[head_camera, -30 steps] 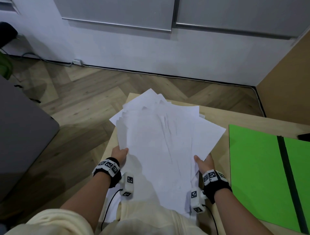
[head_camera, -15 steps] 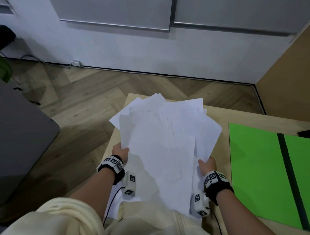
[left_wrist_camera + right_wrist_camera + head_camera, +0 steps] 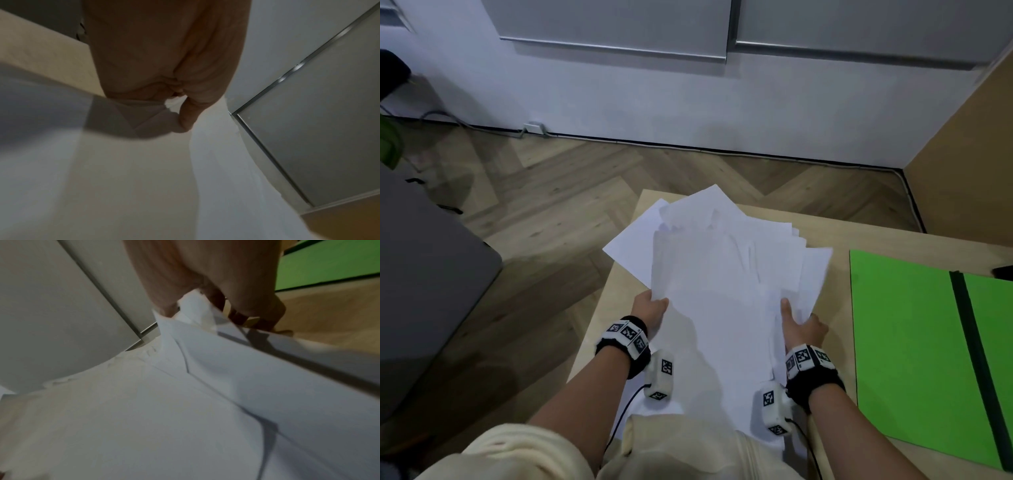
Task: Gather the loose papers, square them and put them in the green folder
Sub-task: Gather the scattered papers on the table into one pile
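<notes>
Cream sleeves (image 3: 510,448) are seen nearest, at the bottom of the head view, with tagged wristbands and small camera blocks worn on both wrists. The papers (image 3: 722,291) are held as one loose, fanned stack, not squared: corners stick out at the far end and on the left side. The stack's left edge is gripped by the left hand (image 3: 650,308), thumb on top; in the left wrist view the thumb (image 3: 188,116) is seen pressed on the sheet, fingers hidden under it. The right edge is gripped by the right hand (image 3: 803,325), thumb laid over the top sheets; in the right wrist view several sheet corners are seen bunched between thumb and fingers (image 3: 267,316), so both hands are clamped on the papers. The near end of the stack is draped toward the person's lap; whether the far end touches the table (image 3: 822,233) cannot be told. The stack is held over the table's left part. The folder (image 3: 900,342) is laid flat on the table to the right of the papers, apart from them, open, with a dark spine strip down it; its right side is cut off by the frame. Beyond the table, wood herringbone floor (image 3: 585,178) is seen, then a white wall (image 3: 654,89) with grey panels above it. A dark grey surface (image 3: 421,267) is seen at the left edge.
</notes>
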### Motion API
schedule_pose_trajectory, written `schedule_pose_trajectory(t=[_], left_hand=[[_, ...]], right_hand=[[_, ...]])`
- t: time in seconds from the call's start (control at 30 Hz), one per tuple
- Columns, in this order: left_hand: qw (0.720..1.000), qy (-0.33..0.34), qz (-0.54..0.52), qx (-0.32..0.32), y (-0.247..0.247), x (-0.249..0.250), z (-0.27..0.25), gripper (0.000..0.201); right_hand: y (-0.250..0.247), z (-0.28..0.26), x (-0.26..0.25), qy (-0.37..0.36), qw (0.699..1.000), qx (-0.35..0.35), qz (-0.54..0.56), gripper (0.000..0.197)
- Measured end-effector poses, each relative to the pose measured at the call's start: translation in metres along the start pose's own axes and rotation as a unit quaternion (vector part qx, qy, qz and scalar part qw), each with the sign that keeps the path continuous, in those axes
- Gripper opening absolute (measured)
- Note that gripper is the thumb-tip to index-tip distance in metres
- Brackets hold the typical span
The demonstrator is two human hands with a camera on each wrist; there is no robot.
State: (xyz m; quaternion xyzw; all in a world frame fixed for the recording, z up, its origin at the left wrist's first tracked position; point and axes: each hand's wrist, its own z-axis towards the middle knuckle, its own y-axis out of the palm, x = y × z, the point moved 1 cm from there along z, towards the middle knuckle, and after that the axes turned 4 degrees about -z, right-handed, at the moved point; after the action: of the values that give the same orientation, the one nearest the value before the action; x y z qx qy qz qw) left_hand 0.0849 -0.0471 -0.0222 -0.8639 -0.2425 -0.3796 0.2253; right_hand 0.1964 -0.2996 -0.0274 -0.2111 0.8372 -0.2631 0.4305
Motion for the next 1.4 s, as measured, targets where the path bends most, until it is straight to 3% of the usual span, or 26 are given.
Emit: schedule_pose_trajectory(t=[0.07, 0.17, 0.23, 0.3, 0.37, 0.43, 0.57, 0.73, 0.8, 0.87, 0.97, 1.1, 1.2, 1.27, 1.4], left_hand=[[1.0, -0.006, -0.02, -0.002, 0.006, 0.0, 0.004, 0.02], [1.0, 0.022, 0.007, 0.001, 0.012, -0.003, 0.013, 0.018], [0.997, 0.039, 0.062, 0.014, 0.012, -0.011, 0.023, 0.053], [0.985, 0.051, 0.163, 0.015, 0.013, -0.011, 0.024, 0.069], [0.949, 0.083, 0.304, 0.005, 0.016, -0.005, 0.017, 0.069], [0.924, 0.108, 0.368, -0.011, 0.019, -0.004, 0.02, 0.067], [0.903, 0.131, 0.408, -0.031, 0.014, -0.011, 0.023, 0.069], [0.876, 0.185, 0.444, -0.017, 0.004, -0.023, 0.019, 0.059], [0.876, 0.197, 0.439, 0.021, 0.0, -0.023, 0.016, 0.054], [0.894, 0.16, 0.406, 0.101, -0.009, -0.019, 0.016, 0.057], [0.916, 0.014, 0.352, 0.194, -0.017, -0.01, 0.024, 0.063], [0.918, -0.111, 0.263, 0.276, -0.006, 0.007, 0.036, 0.105], [0.917, -0.163, 0.23, 0.284, 0.002, 0.015, 0.044, 0.124], [0.912, -0.174, 0.233, 0.288, 0.006, 0.017, 0.047, 0.126], [0.908, -0.178, 0.225, 0.305, 0.009, 0.024, 0.052, 0.107]], right_hand=[[0.0, 0.0, 0.001, 0.009, 0.999, -0.027, 0.036, 0.083], [-0.003, 0.0, 0.001, 0.032, 0.994, -0.06, 0.084, 0.077], [-0.005, 0.001, 0.003, 0.045, 0.991, -0.058, 0.116, 0.082], [-0.006, 0.0, 0.005, 0.065, 0.99, -0.068, 0.102, 0.098], [-0.004, 0.002, 0.008, 0.076, 0.988, -0.092, 0.099, 0.09], [-0.003, 0.002, 0.009, 0.07, 0.989, -0.105, 0.083, 0.075], [-0.002, 0.002, 0.01, 0.076, 0.986, -0.133, 0.061, 0.086], [-0.01, 0.0, 0.008, 0.008, 0.99, -0.132, 0.051, 0.065], [-0.014, 0.004, 0.012, -0.014, 0.994, -0.105, 0.028, 0.055], [-0.022, 0.005, 0.013, -0.021, 0.998, -0.051, 0.028, 0.051], [-0.031, 0.006, 0.013, -0.013, 0.999, -0.03, 0.024, 0.06], [-0.034, 0.011, 0.019, 0.03, 0.997, -0.065, 0.002, 0.076], [-0.032, 0.014, 0.026, 0.038, 0.996, -0.081, -0.001, 0.089], [-0.031, 0.014, 0.025, 0.033, 0.996, -0.088, -0.01, 0.087], [-0.029, 0.009, 0.023, 0.04, 0.995, -0.087, -0.026, 0.076]])
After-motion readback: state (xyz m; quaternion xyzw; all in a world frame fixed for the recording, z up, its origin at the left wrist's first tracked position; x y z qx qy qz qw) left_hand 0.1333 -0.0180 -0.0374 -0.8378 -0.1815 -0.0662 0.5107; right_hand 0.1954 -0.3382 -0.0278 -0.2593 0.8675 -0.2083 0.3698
